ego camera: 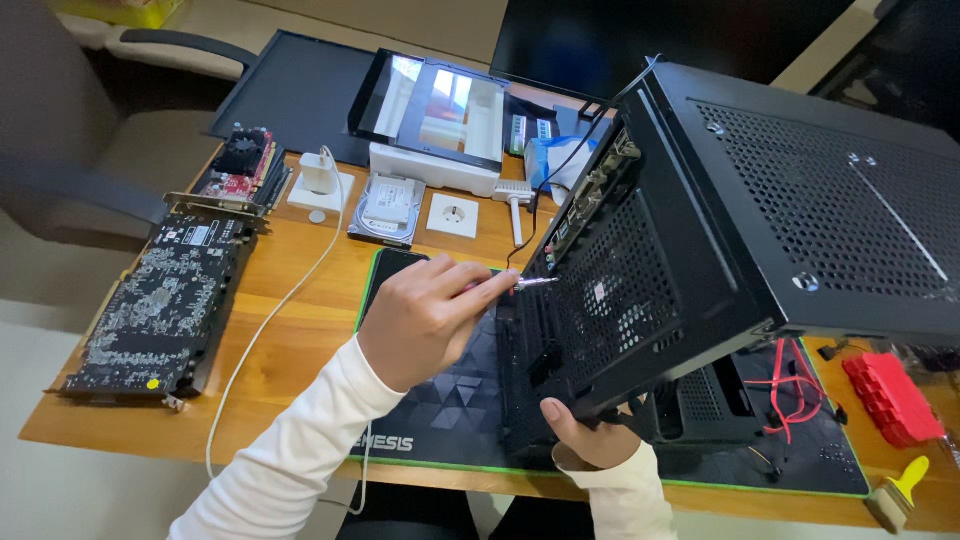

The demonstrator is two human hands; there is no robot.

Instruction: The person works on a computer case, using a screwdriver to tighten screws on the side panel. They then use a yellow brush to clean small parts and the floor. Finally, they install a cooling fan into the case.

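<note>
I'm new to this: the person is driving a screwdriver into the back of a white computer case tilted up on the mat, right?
Not quite: the head view shows the computer case is black, not white. The left hand holds the screwdriver at its back panel; the right hand props it, tilted, on the mat.

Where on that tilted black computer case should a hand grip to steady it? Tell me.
Grip the computer case at its lower rear corner, from underneath, where the right hand holds it: the case leans on that edge. The left hand works a screwdriver at the rear panel, so keep that side free.
</note>
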